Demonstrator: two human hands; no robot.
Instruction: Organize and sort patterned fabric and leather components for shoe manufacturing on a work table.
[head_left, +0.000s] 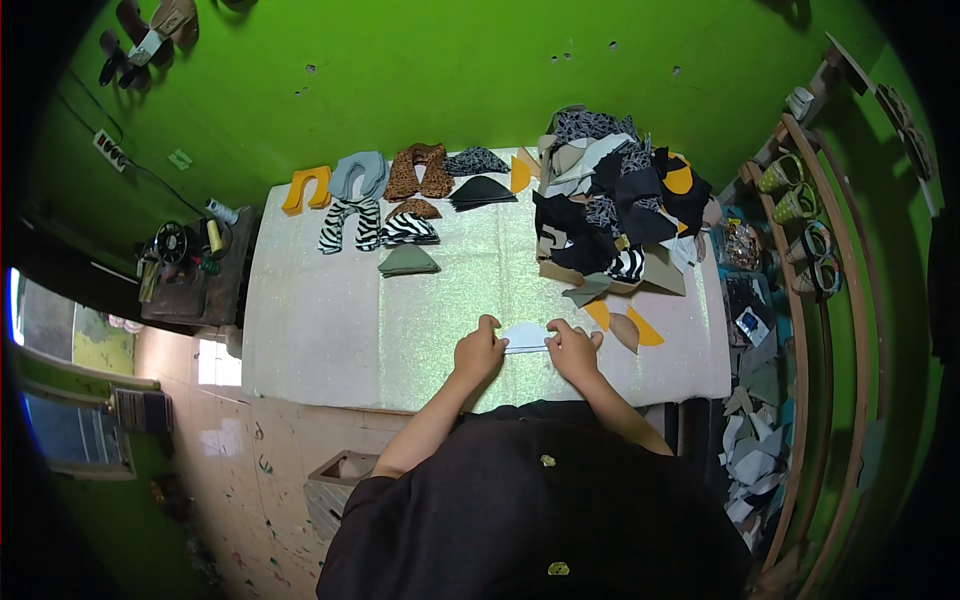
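Green walls (430, 90) rise around a pale, glittery bench (310, 330), and from where I stand the worker's two hands meet near its front edge. Between them lies a small stack of white half-round pieces (527, 337), curved side toward the wall and straight side toward the worker's dark shirt (540, 490). The left hand (481, 350) is pinched onto the left end of that stack, the right hand (573, 352) onto the right, thumbs by the straight edge; whether the stack is lifted off the bench or resting on it, I can't tell.

I'd judge the white pieces light and thin, bendy rather than stiff, and hardly fragile, though a hard squeeze might crease them. Loose layers like these could slide over one another, so the two corners seem the right places to take hold, with the straight edges kept flush.

Just right of the right hand lie some loose yellow cutouts (645, 327) with a tan cutout (625, 333) among them. Behind those spreads a heap of mixed scraps (620, 200). Farther left, well apart from the hands, sit an olive stack (409, 263), zebra-striped arches (348, 226) and yellow arches (308, 188).
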